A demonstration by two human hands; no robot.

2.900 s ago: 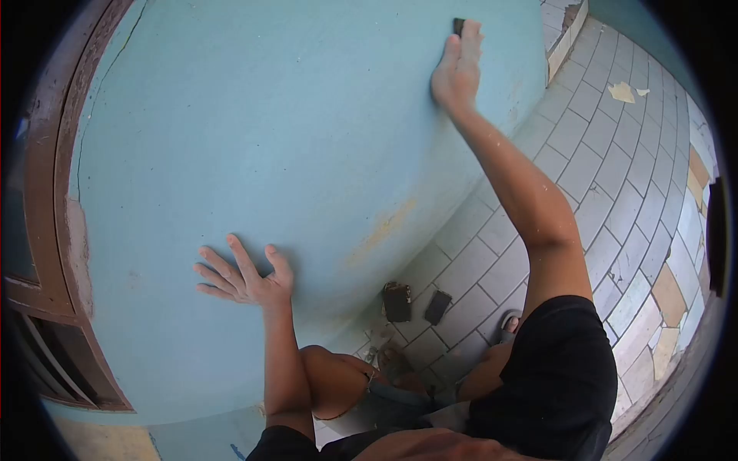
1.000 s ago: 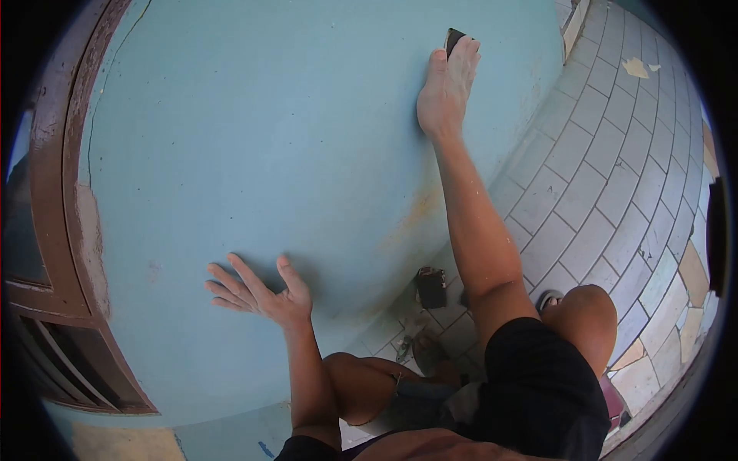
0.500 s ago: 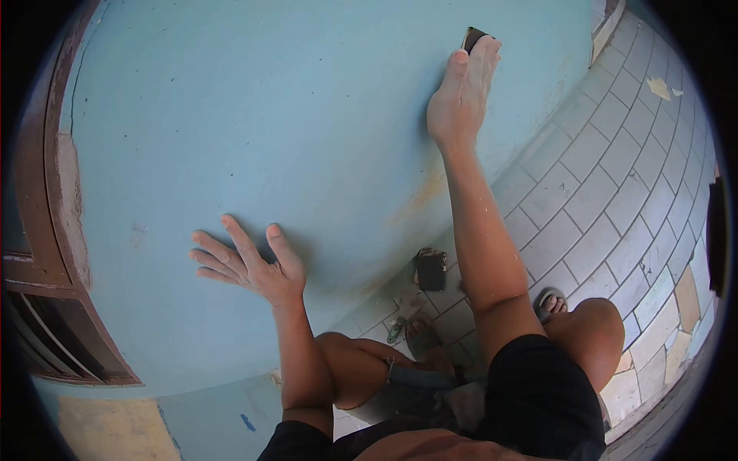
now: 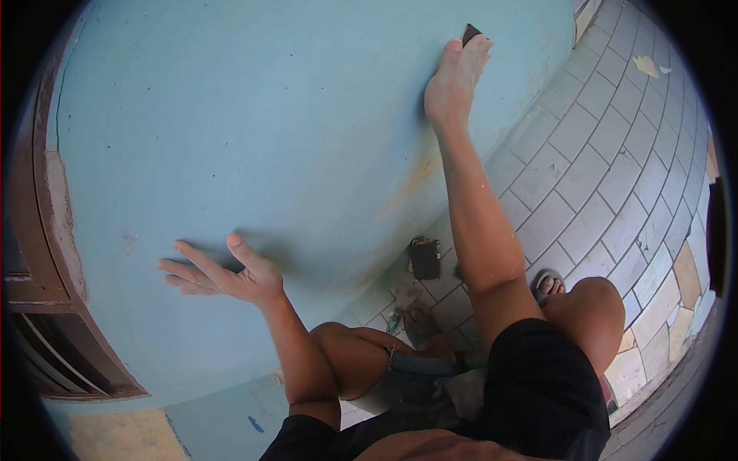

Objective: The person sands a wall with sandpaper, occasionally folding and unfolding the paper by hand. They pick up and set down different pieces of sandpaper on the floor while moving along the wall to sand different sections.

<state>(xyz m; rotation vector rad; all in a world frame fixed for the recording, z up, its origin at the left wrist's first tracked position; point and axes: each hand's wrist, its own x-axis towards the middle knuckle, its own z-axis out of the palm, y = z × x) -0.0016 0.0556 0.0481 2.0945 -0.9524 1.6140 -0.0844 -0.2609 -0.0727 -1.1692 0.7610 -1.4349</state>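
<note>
A light blue painted wall (image 4: 307,138) fills most of the view. High on it, my right hand (image 4: 452,88), whitened with dust, presses a dark piece of sandpaper (image 4: 471,33) flat against the surface. Only the sandpaper's upper edge shows beyond my fingertips; the rest is hidden under the hand. Lower and to the left, my left hand (image 4: 231,276) is open with its fingers spread and nothing in it. It is at the wall and casts a shadow there; whether the palm touches cannot be told.
A brown window frame (image 4: 58,253) with a rough plaster edge borders the wall on the left. On the tiled floor (image 4: 569,177) lies a dark rectangular block (image 4: 424,258), near a sandalled foot (image 4: 419,321). Pale scraps (image 4: 646,66) lie farther along the tiles.
My left hand has slid down and slightly left, its thumb now lifted higher than the fingers. My right hand stays at nearly the same spot on the wall; the view has shifted slightly.
</note>
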